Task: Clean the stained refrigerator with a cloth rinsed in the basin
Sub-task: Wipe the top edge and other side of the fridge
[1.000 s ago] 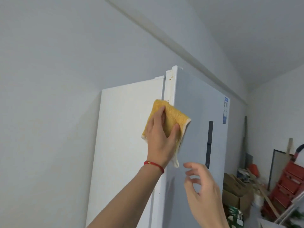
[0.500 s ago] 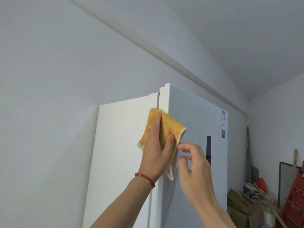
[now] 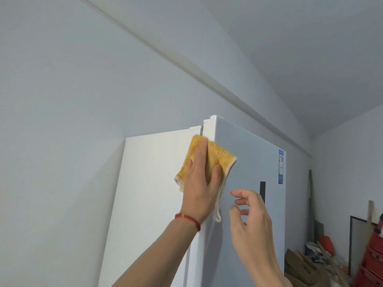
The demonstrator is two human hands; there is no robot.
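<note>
Pressing the yellow cloth (image 3: pixel 209 160) flat on the fridge (image 3: pixel 248 162) top corner with the left hand (image 3: pixel 200 183), fingers straight. It's soft, light and floppy, so palm it, don't pinch. The right hand (image 3: pixel 251 220), loosely curled and empty, has backed off the cloth's edge since half a second ago.

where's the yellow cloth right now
In the head view the yellow cloth is wrapped over the refrigerator's upper front corner edge, pressed there under the left hand; the right hand hovers just below-right, apart from it.
</note>
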